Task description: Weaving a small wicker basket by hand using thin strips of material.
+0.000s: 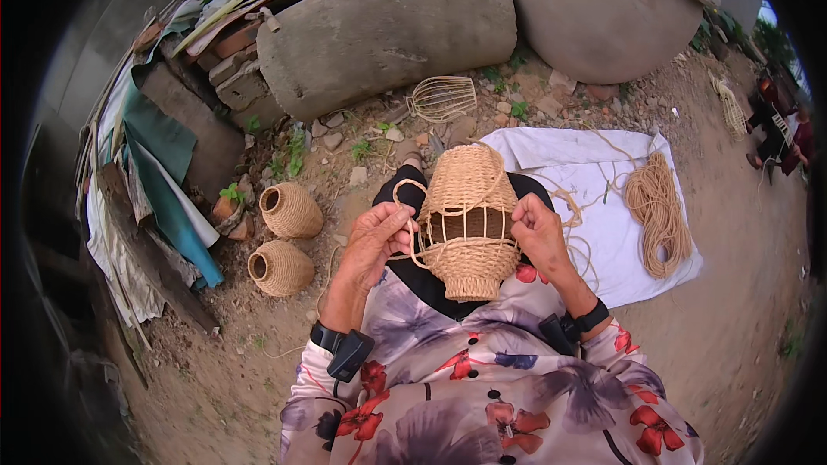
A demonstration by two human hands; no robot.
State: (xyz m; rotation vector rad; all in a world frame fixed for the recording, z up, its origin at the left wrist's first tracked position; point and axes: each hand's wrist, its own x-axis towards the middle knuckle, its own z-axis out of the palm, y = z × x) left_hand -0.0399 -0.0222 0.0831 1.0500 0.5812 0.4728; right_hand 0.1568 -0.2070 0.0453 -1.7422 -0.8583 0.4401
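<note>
A partly woven basket [472,267] of tan twisted cord rests on my lap, its narrow neck toward me. Bare upright ribs [466,224] cross an open gap between its two woven parts. At its left side, my left hand [376,238] is closed in a pinch on the cord [410,211], which bends into a loop above and beside the fingers. My right hand [541,232] is at the basket's right edge by the ribs, fingers curled and pressed together. Whatever those fingertips hold is hidden.
Two small finished woven pots [291,210] lie to the left. A white sheet [538,151] at right bears a cord bundle [659,215]. Beyond my feet are a bare rib frame [444,99] and a concrete cylinder [388,34]. People [780,129] are at far right.
</note>
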